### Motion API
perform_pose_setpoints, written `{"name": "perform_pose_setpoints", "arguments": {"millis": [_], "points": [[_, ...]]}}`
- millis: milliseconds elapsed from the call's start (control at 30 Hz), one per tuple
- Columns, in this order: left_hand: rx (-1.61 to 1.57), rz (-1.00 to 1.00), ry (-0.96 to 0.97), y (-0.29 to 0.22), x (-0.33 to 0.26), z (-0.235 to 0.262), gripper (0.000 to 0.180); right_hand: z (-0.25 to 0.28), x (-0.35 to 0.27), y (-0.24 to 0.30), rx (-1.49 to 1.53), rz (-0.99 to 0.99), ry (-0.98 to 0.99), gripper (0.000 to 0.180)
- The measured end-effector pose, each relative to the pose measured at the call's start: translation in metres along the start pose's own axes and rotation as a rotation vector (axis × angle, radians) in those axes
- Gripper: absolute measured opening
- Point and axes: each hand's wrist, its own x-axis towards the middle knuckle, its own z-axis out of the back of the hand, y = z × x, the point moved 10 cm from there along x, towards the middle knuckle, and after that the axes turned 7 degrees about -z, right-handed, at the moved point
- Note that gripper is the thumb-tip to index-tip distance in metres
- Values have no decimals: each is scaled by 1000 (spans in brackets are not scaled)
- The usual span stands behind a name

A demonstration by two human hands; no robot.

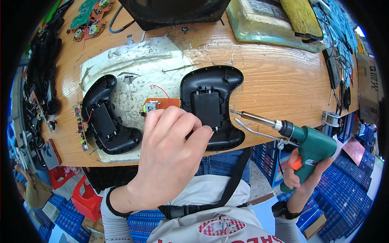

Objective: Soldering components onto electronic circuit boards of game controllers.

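In my right hand [303, 172] is a green soldering gun [314, 143] with an orange trigger. Its metal tip, with a bent feed tube beside it, points left, a little to the right of a black controller shell half [207, 107]. My left hand [170, 148] is closed, knuckles up, over this shell's left edge; its fingertips are hidden, so I cannot make out what they pinch. Partly behind the left hand lies an orange-brown circuit board [162, 102] with a red wire [160, 90]. Another black controller shell half [106, 117] lies further left.
A stained sheet [133, 60] lies under the shells on the wooden table [275, 73]. Several circuit boards [87, 18] sit far left, a yellow cloth [300, 18] far right. A solder spool [331, 118] stands at the right edge. Black parts [42, 73] line the left side.
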Motion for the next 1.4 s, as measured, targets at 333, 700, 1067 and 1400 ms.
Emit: {"name": "perform_pose_setpoints", "arguments": {"millis": [333,700,1067,1400], "points": [[8,8,9,0,0,0,12,0,1,-3,1,-3,9,102],[-12,-17,28,-2,1,-1,11,-2,3,-2,-35,-2,29,97],[-357,201,-279,7,-11,24,12,-13,-2,-7,40,38,11,94],[-738,394,-422,16,-10,28,14,-42,-4,-11,4,159,107,100]]}}
